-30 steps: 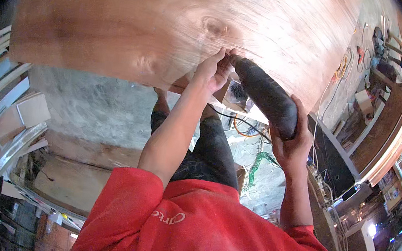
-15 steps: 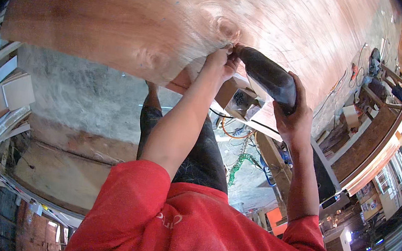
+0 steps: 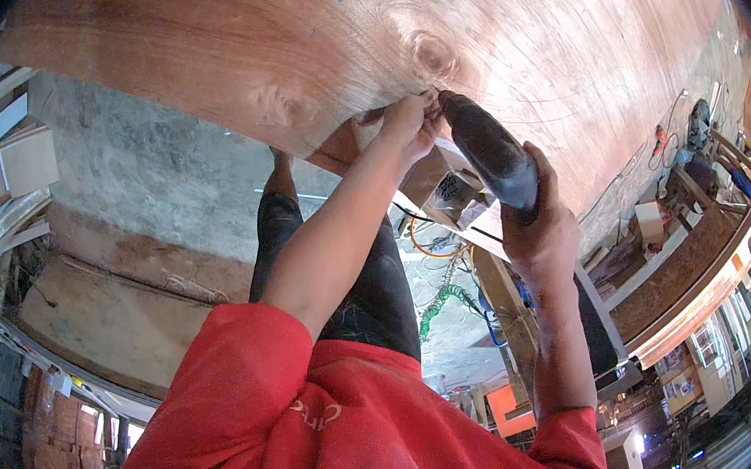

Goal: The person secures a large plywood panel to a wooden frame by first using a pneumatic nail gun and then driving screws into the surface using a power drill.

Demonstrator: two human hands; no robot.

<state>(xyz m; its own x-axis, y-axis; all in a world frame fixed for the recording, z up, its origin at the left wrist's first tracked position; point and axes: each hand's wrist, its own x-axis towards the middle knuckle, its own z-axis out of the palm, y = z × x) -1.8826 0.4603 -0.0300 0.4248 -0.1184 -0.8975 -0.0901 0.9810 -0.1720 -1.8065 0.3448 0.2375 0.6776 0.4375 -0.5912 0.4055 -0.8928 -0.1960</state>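
Note:
My right hand [image 3: 539,221] is wrapped around the rear of a dark power drill [image 3: 492,150], seen from above. The drill's nose points up and left, onto a wide plywood sheet [image 3: 233,24]. Right at that nose, my left hand [image 3: 414,123] has its fingers pinched together against the sheet. Whatever sits between those fingertips is too small or hidden to make out. A swirling knot in the wood grain lies just beyond the drill's tip. Below the drill, an open box [image 3: 448,189] holds small dark pieces, probably fasteners.
A coiled green hose [image 3: 446,303] and an orange cable [image 3: 421,244] hang near my legs. On the right stands a curved wooden piece [image 3: 680,288] among offcuts. White and brown boards [image 3: 27,160] lean at the left. Cords lie on the floor at far right.
The drill and my right hand have shifted slightly left and down in the picture. My left hand stays pinched at the drill's tip, and the whole view has moved a little.

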